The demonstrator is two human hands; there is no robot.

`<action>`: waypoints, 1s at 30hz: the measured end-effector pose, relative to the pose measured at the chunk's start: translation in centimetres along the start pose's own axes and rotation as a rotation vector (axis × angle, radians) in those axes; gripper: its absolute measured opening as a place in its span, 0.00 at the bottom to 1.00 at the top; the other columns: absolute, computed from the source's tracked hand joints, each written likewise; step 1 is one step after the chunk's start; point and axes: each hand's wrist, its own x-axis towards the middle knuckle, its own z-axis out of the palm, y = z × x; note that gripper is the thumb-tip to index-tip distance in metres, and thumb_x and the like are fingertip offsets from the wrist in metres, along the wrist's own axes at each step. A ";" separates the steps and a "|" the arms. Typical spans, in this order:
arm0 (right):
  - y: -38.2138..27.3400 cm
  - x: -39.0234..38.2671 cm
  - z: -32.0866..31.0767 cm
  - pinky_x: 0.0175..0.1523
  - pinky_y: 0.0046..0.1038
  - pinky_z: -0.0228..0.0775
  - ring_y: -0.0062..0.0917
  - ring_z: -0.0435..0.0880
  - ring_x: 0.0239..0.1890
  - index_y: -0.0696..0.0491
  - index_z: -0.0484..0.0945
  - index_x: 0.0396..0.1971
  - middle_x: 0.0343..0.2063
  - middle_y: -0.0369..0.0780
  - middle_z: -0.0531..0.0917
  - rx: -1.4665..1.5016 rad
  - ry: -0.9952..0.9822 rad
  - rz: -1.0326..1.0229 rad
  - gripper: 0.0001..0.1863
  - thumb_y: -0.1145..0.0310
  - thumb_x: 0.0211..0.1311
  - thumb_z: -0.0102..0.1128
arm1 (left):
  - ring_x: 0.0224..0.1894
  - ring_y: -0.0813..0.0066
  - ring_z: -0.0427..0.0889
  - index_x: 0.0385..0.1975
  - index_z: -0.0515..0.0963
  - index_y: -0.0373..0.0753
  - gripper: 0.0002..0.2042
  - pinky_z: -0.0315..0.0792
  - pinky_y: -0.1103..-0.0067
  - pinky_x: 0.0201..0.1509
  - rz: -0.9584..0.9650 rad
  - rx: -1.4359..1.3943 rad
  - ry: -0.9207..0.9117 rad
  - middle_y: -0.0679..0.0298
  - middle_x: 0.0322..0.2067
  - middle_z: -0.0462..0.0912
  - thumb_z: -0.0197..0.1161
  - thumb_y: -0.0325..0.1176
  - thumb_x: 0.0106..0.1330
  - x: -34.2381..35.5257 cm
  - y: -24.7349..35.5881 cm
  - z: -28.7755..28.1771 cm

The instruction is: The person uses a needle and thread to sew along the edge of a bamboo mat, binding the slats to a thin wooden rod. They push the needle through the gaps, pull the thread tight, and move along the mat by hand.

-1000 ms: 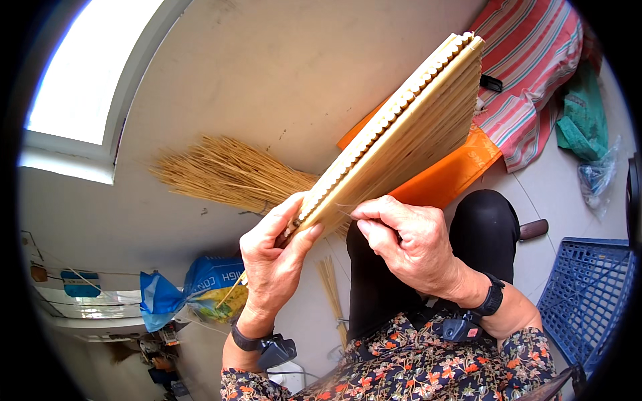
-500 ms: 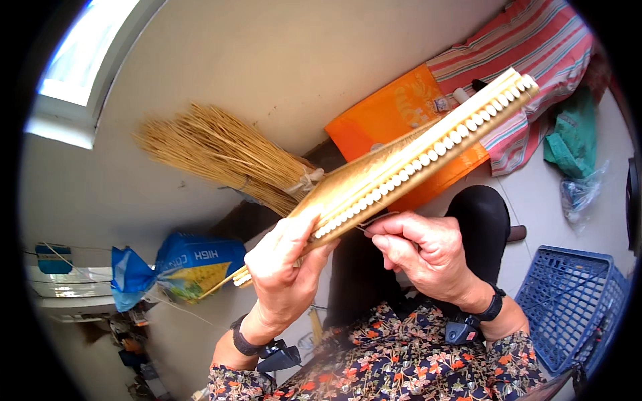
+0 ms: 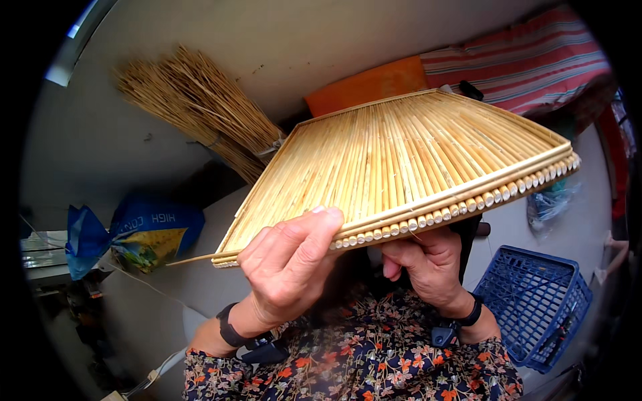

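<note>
A flat panel of pale reed stalks (image 3: 381, 150), laid side by side and framed by thin stalks, is held up in front of me. Along its near edge runs a row of cut stalk ends. My left hand (image 3: 287, 257) grips that edge left of its middle, thumb on top and the other fingers partly hidden. Beneath the same edge, right of the left hand, my right hand (image 3: 424, 267) is closed with curled fingers, partly covered by the panel. What its fingers pinch cannot be made out; a fine strand shows at the edge just above it.
A tied bundle of dry stalks (image 3: 200, 100) leans on the wall at the left. Below it lies a blue and yellow sack (image 3: 157, 230). An orange bag (image 3: 368, 83) and striped cloth (image 3: 521, 60) are behind the panel. A blue plastic crate (image 3: 535, 307) stands at the right.
The panel has tilted from nearly edge-on so that its broad upper face shows. My right hand has gone partly under its near edge; the left hand keeps its grip.
</note>
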 end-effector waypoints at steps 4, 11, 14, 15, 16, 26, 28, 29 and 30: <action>-0.1 -0.8 0.3 0.29 0.19 0.78 0.14 0.85 0.25 0.60 0.89 0.48 0.26 0.35 0.88 0.003 0.018 0.039 0.09 0.72 0.79 0.66 | 0.42 0.59 0.94 0.53 0.88 0.33 0.26 0.83 0.73 0.41 0.034 -0.003 0.023 0.54 0.42 0.92 0.76 0.18 0.48 -0.5 -0.2 0.4; 1.5 -0.8 0.1 0.31 0.20 0.81 0.16 0.86 0.27 0.59 0.88 0.52 0.29 0.36 0.88 0.003 -0.009 -0.057 0.09 0.73 0.80 0.64 | 0.42 0.59 0.94 0.53 0.88 0.34 0.24 0.83 0.74 0.41 0.034 -0.018 0.017 0.55 0.41 0.92 0.77 0.20 0.52 -0.9 -0.2 0.2; 1.9 -0.9 -0.2 0.31 0.20 0.81 0.17 0.86 0.27 0.59 0.88 0.52 0.30 0.37 0.89 0.014 -0.017 -0.058 0.09 0.74 0.80 0.64 | 0.42 0.60 0.94 0.52 0.88 0.34 0.23 0.83 0.74 0.41 0.047 -0.010 0.026 0.55 0.41 0.92 0.77 0.21 0.53 -0.6 -0.2 0.1; 2.1 -1.0 -0.5 0.31 0.20 0.82 0.17 0.87 0.27 0.59 0.87 0.52 0.30 0.37 0.89 0.022 -0.032 -0.045 0.09 0.74 0.79 0.64 | 0.42 0.61 0.94 0.52 0.88 0.34 0.22 0.83 0.74 0.40 0.048 -0.006 0.026 0.55 0.41 0.92 0.78 0.22 0.53 -0.6 -0.2 0.0; 2.2 -1.0 -0.8 0.32 0.20 0.82 0.17 0.87 0.27 0.59 0.87 0.52 0.30 0.38 0.89 0.029 -0.048 -0.032 0.09 0.74 0.79 0.64 | 0.42 0.61 0.94 0.52 0.88 0.34 0.22 0.83 0.74 0.40 0.049 -0.003 0.027 0.55 0.41 0.92 0.78 0.22 0.54 -0.6 -0.2 0.0; 2.4 -2.8 -0.7 0.37 0.27 0.89 0.26 0.92 0.33 0.61 0.86 0.53 0.38 0.43 0.91 0.036 0.129 -0.019 0.10 0.76 0.78 0.65 | 0.42 0.64 0.95 0.50 0.89 0.37 0.16 0.82 0.77 0.37 0.087 0.003 -0.030 0.58 0.40 0.92 0.74 0.26 0.61 -0.1 0.4 1.0; 2.5 -3.1 -0.6 0.37 0.27 0.89 0.26 0.92 0.34 0.61 0.86 0.53 0.39 0.44 0.91 0.102 0.146 0.006 0.10 0.75 0.78 0.65 | 0.42 0.64 0.95 0.50 0.89 0.38 0.16 0.82 0.78 0.36 0.100 0.005 -0.044 0.59 0.40 0.92 0.72 0.27 0.61 0.3 0.5 1.2; 2.5 -3.2 -0.6 0.38 0.28 0.90 0.26 0.92 0.34 0.62 0.86 0.53 0.40 0.44 0.91 0.136 0.154 0.018 0.10 0.75 0.78 0.66 | 0.42 0.64 0.95 0.50 0.89 0.38 0.16 0.81 0.78 0.36 0.103 0.003 -0.047 0.59 0.40 0.92 0.71 0.28 0.61 0.4 0.6 1.3; 2.5 -3.2 -0.6 0.38 0.28 0.90 0.26 0.92 0.34 0.62 0.86 0.53 0.40 0.44 0.91 0.136 0.155 0.023 0.10 0.74 0.78 0.66 | 0.42 0.64 0.95 0.50 0.89 0.38 0.16 0.81 0.78 0.35 0.109 0.003 -0.052 0.60 0.40 0.92 0.71 0.28 0.60 0.4 0.6 1.3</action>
